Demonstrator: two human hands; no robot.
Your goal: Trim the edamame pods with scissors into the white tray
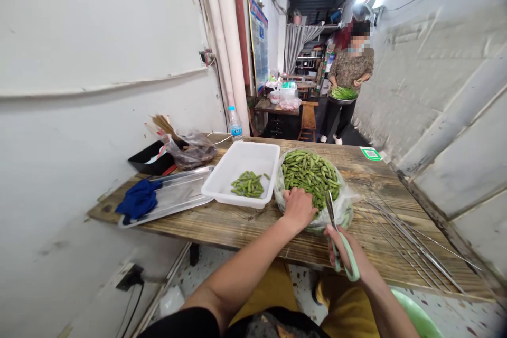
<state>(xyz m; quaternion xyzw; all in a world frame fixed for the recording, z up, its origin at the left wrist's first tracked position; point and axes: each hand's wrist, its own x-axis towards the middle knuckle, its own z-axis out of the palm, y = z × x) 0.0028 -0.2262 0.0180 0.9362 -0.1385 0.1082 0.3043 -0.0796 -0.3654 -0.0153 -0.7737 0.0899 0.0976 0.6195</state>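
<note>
A clear plastic bag point(346, 211) heaped with green edamame pods point(307, 171) stands open on the wooden table. My left hand point(299, 208) rests at its near left edge, against the pods, with the fingers curled; whatever they hold is hidden. In my right hand point(344, 251) is a pair of scissors point(332, 214) with pale green handles, blades pointing up and away beside the bag. Left of the bag sits a white plastic tub point(216, 185), with a small pile of pods point(249, 185) on its bottom.
Metal skewers point(412, 243) lie at the right. At the left are a clear tray point(182, 190), blue cloth point(138, 198), black box point(148, 161) and water bottle point(235, 125). Farther back, a person point(350, 68) holds a bowl of greens. A green basin point(415, 314) stands below.
</note>
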